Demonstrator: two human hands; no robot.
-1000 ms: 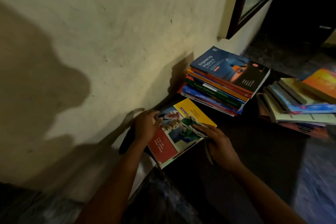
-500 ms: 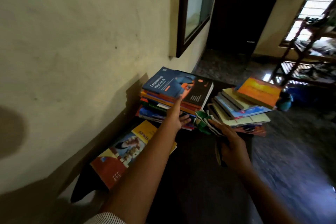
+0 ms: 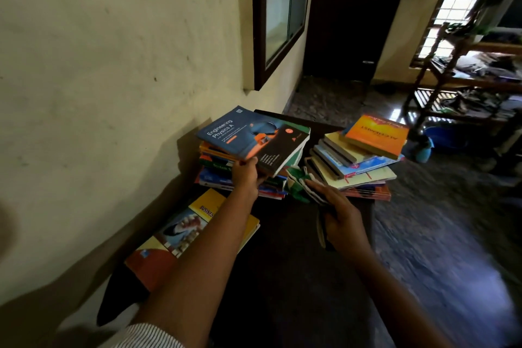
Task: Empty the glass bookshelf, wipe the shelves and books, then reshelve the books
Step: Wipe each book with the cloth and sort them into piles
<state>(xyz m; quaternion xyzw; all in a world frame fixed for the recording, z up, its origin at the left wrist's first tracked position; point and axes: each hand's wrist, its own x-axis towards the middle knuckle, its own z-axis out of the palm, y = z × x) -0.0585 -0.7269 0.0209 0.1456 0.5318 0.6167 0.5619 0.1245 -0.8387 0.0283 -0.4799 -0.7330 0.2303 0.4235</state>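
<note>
The left hand [image 3: 245, 175] pinches the near edge of the physics book [image 3: 251, 135], likely to lift it. At its 3 o'clock, the right hand [image 3: 339, 217] clutches a cloth [image 3: 299, 183] for wiping

Your left hand [image 3: 245, 176] leaves the Business book [image 3: 180, 234] and now grips the near edge of the Engineering Physics A book [image 3: 254, 135], at its 1 o'clock. Your right hand [image 3: 344, 223] carries the cloth [image 3: 299, 181] toward 12 o'clock.

Blue-and-orange physics book [image 3: 251, 138], green-white cloth [image 3: 299, 182], striped sleeve [image 3: 147, 336], orange novel [image 3: 374, 135].
</note>
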